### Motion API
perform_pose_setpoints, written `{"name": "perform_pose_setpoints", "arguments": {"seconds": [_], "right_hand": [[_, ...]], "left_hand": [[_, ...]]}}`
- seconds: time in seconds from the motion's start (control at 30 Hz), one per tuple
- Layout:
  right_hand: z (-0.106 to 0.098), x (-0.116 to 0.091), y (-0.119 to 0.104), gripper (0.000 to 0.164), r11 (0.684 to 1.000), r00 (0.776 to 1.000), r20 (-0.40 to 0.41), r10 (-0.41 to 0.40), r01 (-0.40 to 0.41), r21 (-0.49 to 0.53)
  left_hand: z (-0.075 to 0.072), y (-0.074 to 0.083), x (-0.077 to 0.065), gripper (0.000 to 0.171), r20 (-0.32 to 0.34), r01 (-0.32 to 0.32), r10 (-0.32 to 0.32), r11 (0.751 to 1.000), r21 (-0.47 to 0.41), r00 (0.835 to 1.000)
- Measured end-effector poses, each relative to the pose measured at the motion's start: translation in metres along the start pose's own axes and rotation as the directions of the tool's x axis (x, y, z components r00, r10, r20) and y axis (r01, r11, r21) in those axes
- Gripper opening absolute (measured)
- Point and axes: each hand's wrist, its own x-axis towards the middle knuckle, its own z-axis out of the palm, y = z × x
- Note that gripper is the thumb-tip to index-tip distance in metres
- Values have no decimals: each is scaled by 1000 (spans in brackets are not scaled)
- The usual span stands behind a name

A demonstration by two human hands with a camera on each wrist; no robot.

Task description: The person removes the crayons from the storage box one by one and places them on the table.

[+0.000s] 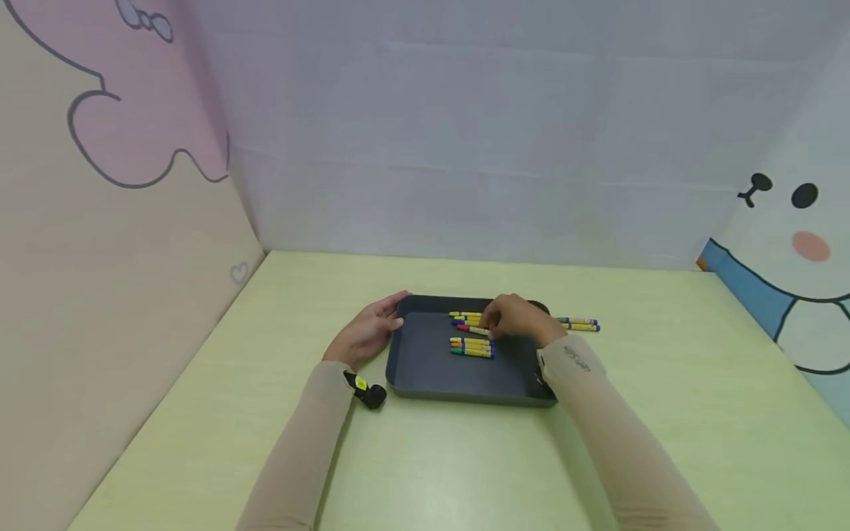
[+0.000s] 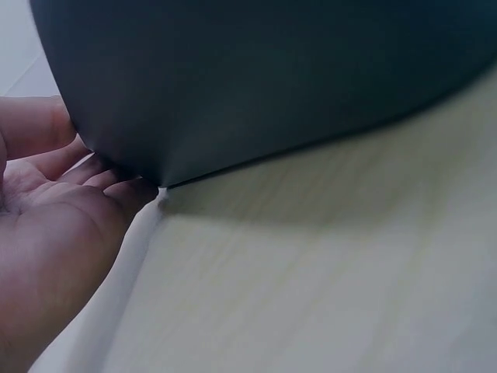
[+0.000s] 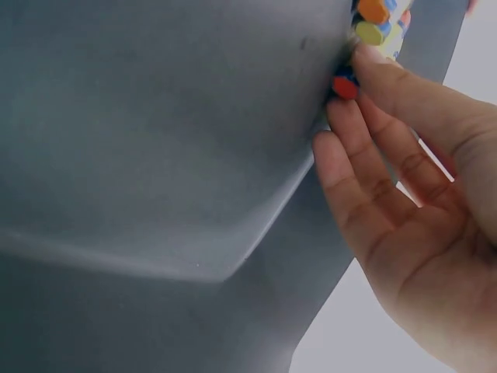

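Observation:
A dark grey rectangular tray (image 1: 425, 369) lies on the table. My left hand (image 1: 367, 333) grips its left side, thumb at the rim; in the left wrist view the fingers (image 2: 116, 183) curl at the tray's lower edge. Over the tray's right half, my right hand (image 1: 521, 318) pinches a red crayon (image 1: 470, 329), whose red end also shows by the fingertips in the right wrist view. Beyond it lie yellow crayons (image 1: 463, 315) and a blue-tipped one, partly covered by the hand. Nearer me sits a row of crayons with yellow, orange and green tips (image 1: 473, 348).
Two more crayons (image 1: 580, 324) stick out past the tray's right side, by the right wrist. A pale yellow-green table (image 1: 412, 464) surrounds the tray. Printed cloth walls (image 1: 465, 147) stand behind and at both sides. A black wrist device (image 1: 373, 397) hangs off the left sleeve.

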Motion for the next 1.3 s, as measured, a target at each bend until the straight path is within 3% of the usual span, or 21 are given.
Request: {"name": "perform_pose_setpoints", "arguments": {"seconds": [0.43,0.83,1.3], "right_hand": [[-1,0,0,20,999,1000,2,-14,14,-40],[-9,-5,1,20,998,998,-13,-58,59,15],[-24,-16,0,23,999,999,11,-30,29,27]], "left_hand": [[2,1,-2,69,2,-19,19,1000,-5,1000],[3,2,-2,69,-17,-10,10,1000,-12,1000],[4,2,-2,69,-20,-4,4,1000,-16,1000]]}}
